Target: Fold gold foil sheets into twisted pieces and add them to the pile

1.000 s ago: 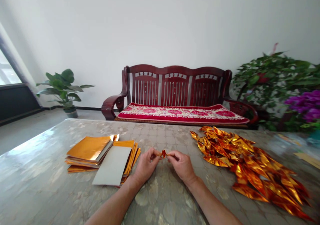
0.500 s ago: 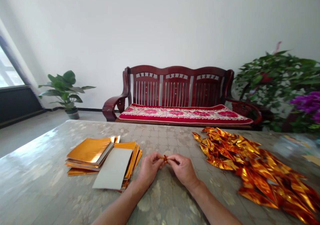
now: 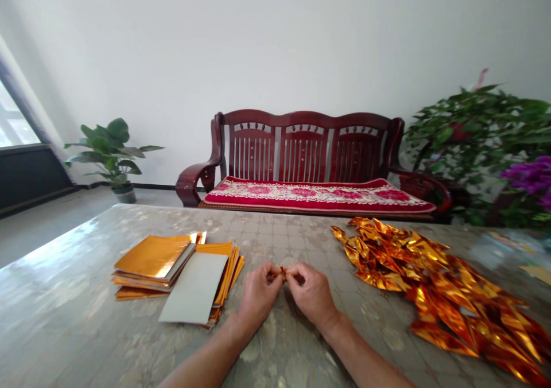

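Observation:
A small piece of gold foil paper (image 3: 283, 272) is pinched between both hands above the middle of the table (image 3: 275, 353). My left hand (image 3: 259, 290) grips its left side with thumb and fingertips; my right hand (image 3: 312, 293) grips the right side the same way. Fingers cover most of the piece. Left of my hands lies a stack of gold foil sheets (image 3: 152, 257), and against it a second stack topped by a pale grey sheet (image 3: 196, 289). To the right spreads a heap of folded gold foil pieces (image 3: 434, 284).
Behind the table stands a dark red wooden bench (image 3: 307, 150) with a red floral cover (image 3: 318, 194). A potted plant (image 3: 114, 152) is at the left, and leafy plants (image 3: 473, 141) with purple flowers (image 3: 529, 181) at the right. Clear plastic (image 3: 510, 250) lies by the foil heap.
Both hands stay at nearly the same place. The fingertips have drawn closer together, and less of the foil piece shows between them.

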### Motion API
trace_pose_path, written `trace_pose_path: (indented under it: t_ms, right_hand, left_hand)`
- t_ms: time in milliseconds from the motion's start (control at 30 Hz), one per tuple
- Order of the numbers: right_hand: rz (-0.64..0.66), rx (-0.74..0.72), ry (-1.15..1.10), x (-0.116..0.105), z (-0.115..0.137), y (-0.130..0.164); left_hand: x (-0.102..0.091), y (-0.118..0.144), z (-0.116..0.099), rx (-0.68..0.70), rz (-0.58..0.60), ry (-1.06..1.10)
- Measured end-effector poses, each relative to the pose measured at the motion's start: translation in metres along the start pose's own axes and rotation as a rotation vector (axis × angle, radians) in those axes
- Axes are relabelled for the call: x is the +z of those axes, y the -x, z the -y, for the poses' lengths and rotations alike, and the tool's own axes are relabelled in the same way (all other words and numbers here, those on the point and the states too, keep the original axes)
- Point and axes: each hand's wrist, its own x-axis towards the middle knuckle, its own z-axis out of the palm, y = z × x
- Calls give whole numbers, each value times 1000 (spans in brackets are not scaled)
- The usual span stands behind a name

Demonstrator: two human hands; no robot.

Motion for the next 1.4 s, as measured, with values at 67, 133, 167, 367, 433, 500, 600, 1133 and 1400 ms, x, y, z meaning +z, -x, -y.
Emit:
trace_pose_path:
  t_ms: [67, 133, 167, 367, 433, 500, 600, 1133, 1400]
  right_hand:
    - [-5, -28, 27, 0, 3, 0]
    - [-4, -48, 35, -1, 5, 1]
    - [-2, -59, 31, -1, 5, 1]
    - [23, -179, -5, -5, 8, 1]
    - [27, -215, 4, -6, 9, 1]
    - [27, -253, 18, -8, 9, 1]
    - [16, -321, 36, -10, 10, 1]
    - [-46, -145, -70, -3, 7, 1]
    - [-122, 106, -145, -8, -6, -10]
  left_hand:
    - [0, 0, -2, 13, -9, -34]
    - [-1, 1, -3, 22, -6, -56]
    - [-1, 2, -3, 28, -2, -65]
    - [-4, 4, -4, 131, 22, -118]
    - [-5, 4, -5, 200, 38, -129]
    - [-7, 5, -6, 257, 56, -141]
    - [-9, 6, -8, 304, 82, -167]
    - [-7, 0, -4, 149, -13, -49]
    - [-15, -11, 8, -9, -78, -34]
